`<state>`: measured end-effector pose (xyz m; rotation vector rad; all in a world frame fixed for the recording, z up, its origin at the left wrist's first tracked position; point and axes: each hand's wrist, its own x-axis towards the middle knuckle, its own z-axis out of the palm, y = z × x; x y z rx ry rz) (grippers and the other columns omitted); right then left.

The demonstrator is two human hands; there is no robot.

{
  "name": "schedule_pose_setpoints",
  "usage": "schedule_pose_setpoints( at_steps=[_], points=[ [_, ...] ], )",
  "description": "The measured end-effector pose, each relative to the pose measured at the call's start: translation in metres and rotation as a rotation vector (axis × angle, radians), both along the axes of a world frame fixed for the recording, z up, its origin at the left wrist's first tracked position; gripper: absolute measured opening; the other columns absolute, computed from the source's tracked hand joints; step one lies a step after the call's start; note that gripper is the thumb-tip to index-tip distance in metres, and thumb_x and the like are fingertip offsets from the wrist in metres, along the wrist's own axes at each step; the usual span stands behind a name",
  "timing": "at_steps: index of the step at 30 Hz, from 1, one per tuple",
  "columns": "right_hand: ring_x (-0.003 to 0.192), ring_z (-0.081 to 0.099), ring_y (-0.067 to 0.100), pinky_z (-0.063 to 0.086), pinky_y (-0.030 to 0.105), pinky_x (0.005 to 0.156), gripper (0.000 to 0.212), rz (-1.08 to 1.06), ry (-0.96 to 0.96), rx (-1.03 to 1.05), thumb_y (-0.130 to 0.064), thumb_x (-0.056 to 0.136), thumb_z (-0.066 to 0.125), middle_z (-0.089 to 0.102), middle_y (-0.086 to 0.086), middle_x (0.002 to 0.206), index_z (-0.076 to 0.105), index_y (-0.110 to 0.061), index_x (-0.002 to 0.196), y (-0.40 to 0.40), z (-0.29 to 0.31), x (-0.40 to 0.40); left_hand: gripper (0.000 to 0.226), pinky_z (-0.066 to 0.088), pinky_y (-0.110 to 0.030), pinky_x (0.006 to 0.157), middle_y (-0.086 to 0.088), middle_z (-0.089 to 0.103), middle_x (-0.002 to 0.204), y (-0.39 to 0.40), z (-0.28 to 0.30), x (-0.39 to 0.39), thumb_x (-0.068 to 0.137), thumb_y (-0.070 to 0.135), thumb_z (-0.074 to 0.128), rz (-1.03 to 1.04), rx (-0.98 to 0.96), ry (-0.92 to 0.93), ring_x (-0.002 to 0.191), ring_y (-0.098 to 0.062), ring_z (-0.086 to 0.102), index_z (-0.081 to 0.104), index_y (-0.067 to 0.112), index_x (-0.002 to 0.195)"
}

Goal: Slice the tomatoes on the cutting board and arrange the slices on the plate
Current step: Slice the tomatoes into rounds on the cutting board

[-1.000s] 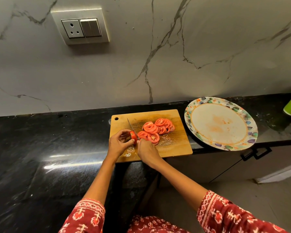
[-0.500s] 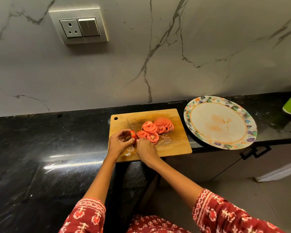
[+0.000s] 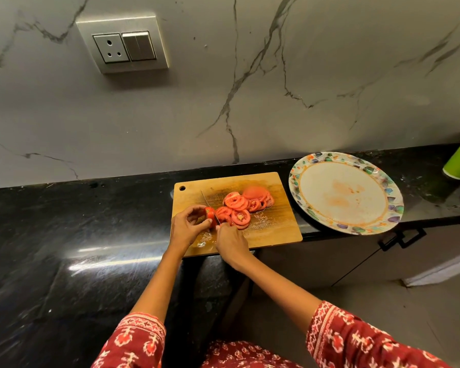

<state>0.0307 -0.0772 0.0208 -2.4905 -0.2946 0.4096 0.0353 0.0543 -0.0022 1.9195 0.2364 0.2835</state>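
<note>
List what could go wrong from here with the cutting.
1. The left hand pinches only a small tomato end, and the knife blade runs right beside its fingertips; a slip could nick them.
2. The cutting board is wet with juice and its near edge overhangs the counter, so it may shift under pressure.
3. The plate also juts past the counter edge; a bump while moving the slices could tip it.

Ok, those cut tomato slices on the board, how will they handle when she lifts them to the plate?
The tomato slices look thin, so probably floppy. Juice glistens on the cutting board, so likely slippery. They overlap in a pile, so several may cling together.
</note>
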Motion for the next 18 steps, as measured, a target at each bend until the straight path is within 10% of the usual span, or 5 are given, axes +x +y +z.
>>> schedule_pose_setpoints(
  at_steps=[18],
  points=[
    [0.111,0.053,0.034,0.041,0.037,0.082,0.037,-0.005,0.04,-0.027,-0.022,0.103,0.027,0.058,0.019,0.117,0.051,0.001,0.117,-0.003,-0.006,-0.007,0.034,0.049,-0.007,0.077,-0.005,0.063,0.098,-0.001,0.002,-0.001,0.072,-0.002,0.073,0.002,0.029,-0.018,0.088,-0.005,0.06,0.063,0.002,0.104]
  ],
)
